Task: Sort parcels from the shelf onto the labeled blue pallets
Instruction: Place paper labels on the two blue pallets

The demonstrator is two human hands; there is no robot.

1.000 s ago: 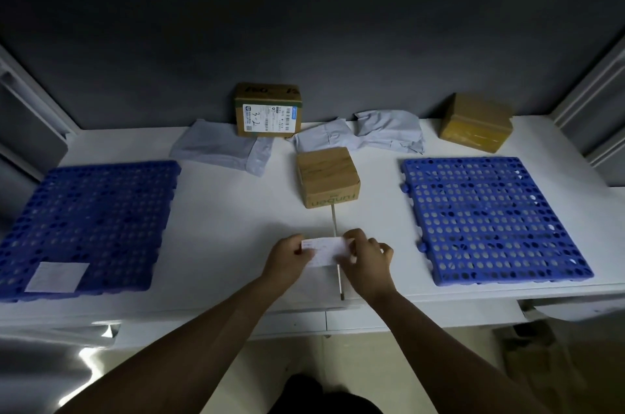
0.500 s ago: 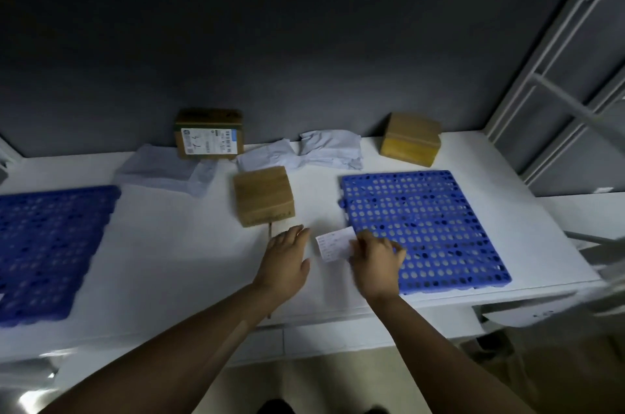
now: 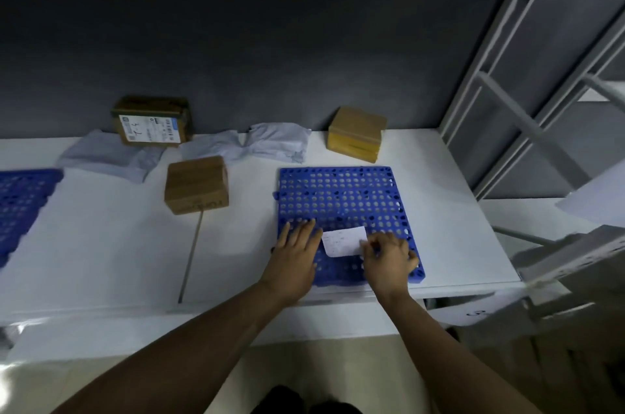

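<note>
A small white paper label [image 3: 343, 241] lies on the near edge of the right blue pallet [image 3: 341, 197]. My right hand [image 3: 389, 259] pinches the label's right side. My left hand [image 3: 296, 253] rests flat on the pallet just left of the label, fingers spread. A second blue pallet [image 3: 20, 207] shows at the left edge. Three cardboard parcels stand on the white table [image 3: 101, 251]: a labelled one [image 3: 150, 124] at the back wall, a plain one [image 3: 196, 183] in the middle, a taped one [image 3: 355, 134] behind the right pallet. Grey mailer bags [image 3: 108, 158] [image 3: 257, 144] lie between them.
A thin stick [image 3: 191, 258] lies on the table from the middle parcel toward the front edge. A grey metal shelf frame [image 3: 527, 75] rises at the right. The dark wall closes the back of the table.
Both hands moved right from the table's middle onto the right pallet, carrying the label there. The left hand let go of it and now lies flat. The view swung right.
</note>
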